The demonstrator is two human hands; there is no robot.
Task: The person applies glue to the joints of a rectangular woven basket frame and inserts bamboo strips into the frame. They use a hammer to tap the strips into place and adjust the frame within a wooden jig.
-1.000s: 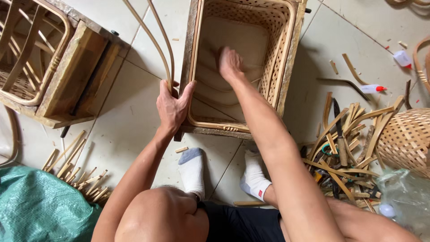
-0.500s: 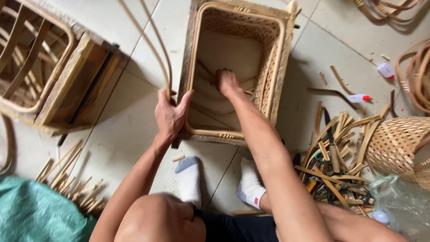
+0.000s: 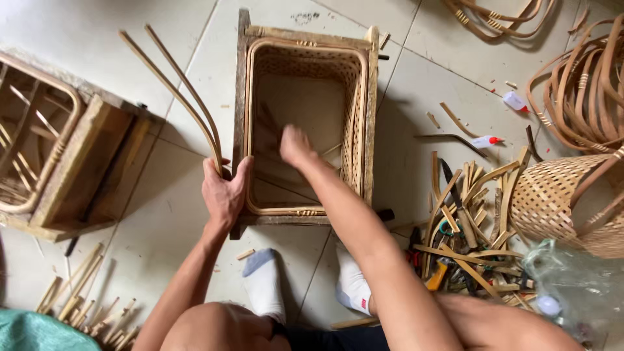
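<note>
**Deep in the basket, one hand bracing the frame**

Squarely on the tiled floor, between the person's socked feet [image 3: 266,286], stands a rectangular woven basket [image 3: 354,110] seated inside a rough wooden frame [image 3: 242,84]. The weave looks light and springy, likely to flex or crack if squeezed at the walls; the wooden frame is the stiff part and the safer place to grip. The left hand [image 3: 224,192] clasps the frame's near left corner, fingers wrapped over the edge beside two long bent cane strips [image 3: 175,91] that rise from it. The right hand [image 3: 296,146] reaches down inside the basket, blurred, so I cannot tell whether it is closed on anything.

Left of it sits a second wooden frame with a basket [image 3: 58,162]. To the right lie a heap of split cane offcuts [image 3: 468,221], a round woven basket [image 3: 552,195], coiled rattan hoops [image 3: 585,84] and a small glue tube [image 3: 487,140]. Short cane sticks [image 3: 84,299] lie at lower left, crowding that side.
</note>
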